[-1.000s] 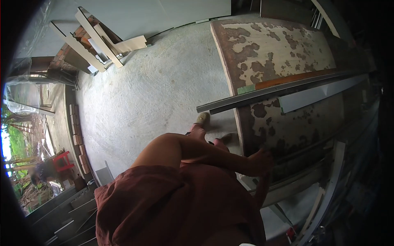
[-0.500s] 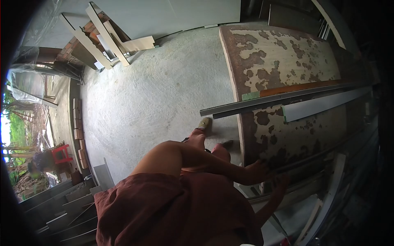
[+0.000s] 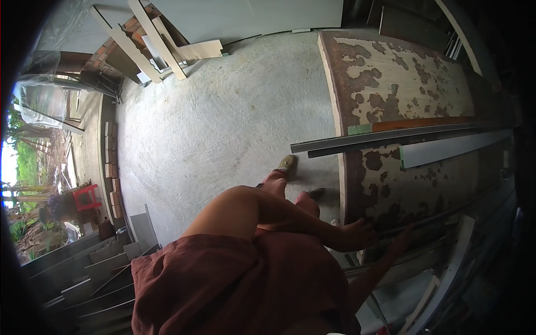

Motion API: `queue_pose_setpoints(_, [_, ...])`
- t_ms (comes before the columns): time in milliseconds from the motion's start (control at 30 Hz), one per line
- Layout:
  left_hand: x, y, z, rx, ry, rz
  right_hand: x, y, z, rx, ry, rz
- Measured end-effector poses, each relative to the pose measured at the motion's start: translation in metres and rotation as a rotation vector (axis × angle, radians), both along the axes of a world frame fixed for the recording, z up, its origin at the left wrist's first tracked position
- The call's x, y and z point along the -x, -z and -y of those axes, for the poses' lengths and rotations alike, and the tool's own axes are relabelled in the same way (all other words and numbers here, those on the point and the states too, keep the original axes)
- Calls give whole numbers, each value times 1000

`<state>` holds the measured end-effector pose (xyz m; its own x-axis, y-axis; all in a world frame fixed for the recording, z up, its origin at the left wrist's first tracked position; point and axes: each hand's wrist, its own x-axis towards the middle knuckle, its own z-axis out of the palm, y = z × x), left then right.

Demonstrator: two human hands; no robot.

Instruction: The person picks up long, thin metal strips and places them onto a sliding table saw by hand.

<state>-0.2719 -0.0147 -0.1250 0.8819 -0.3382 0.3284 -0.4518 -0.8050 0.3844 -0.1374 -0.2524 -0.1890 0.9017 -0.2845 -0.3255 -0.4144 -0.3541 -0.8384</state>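
Note:
My left hand (image 3: 356, 233) is at the near corner of a worn table (image 3: 385, 207), its fingers curled in the shade, and what they hold is not clear. My right hand (image 3: 406, 237) reaches over the table's near edge, too dark for its fingers to show. Close to both hands, a long dark strip (image 3: 441, 219) runs along that edge. Across the tabletop, whose surface is peeling in patches, lie a grey metal profile (image 3: 357, 139), an orange-brown bar (image 3: 419, 123) and a white tapering panel (image 3: 452, 151).
The profile's end juts out past the table over the concrete floor (image 3: 223, 123). Cut boards (image 3: 162, 42) lean by a brick pile at the back. Offcuts (image 3: 100, 268) are stacked at lower left, near a red stool (image 3: 86, 197). Pale lengths (image 3: 455, 268) stand at right.
The view has shifted, so the table and floor sit farther right in the frame. My right hand has stretched a little farther along the table edge. My left hand stays at the table corner.

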Motion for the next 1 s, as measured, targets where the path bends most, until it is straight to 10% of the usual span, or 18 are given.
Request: queue_pose_setpoints(1000, [2,3,-5,-29,172,-21,-79,0,-62,560,-419,469])
